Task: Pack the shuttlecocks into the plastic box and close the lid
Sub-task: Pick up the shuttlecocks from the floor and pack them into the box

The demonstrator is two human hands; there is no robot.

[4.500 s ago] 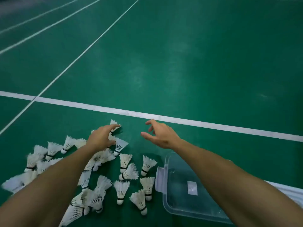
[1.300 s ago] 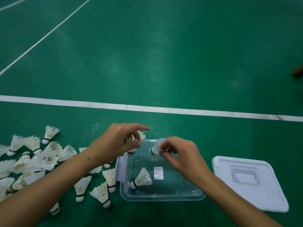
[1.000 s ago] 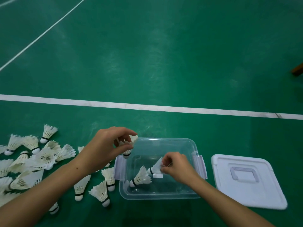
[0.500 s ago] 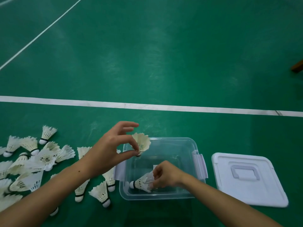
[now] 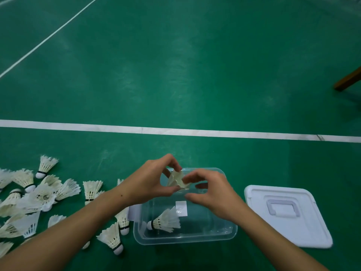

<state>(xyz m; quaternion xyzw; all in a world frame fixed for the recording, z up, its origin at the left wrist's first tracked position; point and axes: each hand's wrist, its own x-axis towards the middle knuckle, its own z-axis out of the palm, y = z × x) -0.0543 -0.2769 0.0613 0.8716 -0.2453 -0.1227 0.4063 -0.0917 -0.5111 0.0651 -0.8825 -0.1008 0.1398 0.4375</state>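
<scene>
While one shuttlecock (image 5: 177, 180) was pinched above the plastic box (image 5: 185, 238), both hands met over the box's far half. The left hand (image 5: 150, 184) held it from the left in a narrow grip, thumb below and fingers (image 5: 172, 163) curled over the feathers. The right hand (image 5: 213, 194) reached in from the right, its fingertips touching the same shuttlecock; whether it truly held it could not be told. Inside the clear box lay what looked like two shuttlecocks nested together (image 5: 166, 221), on their side near the front left corner, cork pointing left. Judging by that, packing had barely begun: a scattered pile of shuttlecocks (image 5: 45, 194) lay on the green court floor (image 5: 175, 75) to the left of the box, some just beside its left wall. The white lid (image 5: 287, 216) lay flat on the floor to the right of the box, not yet fitted. Both forearms stretched forward from the bottom corners.
</scene>
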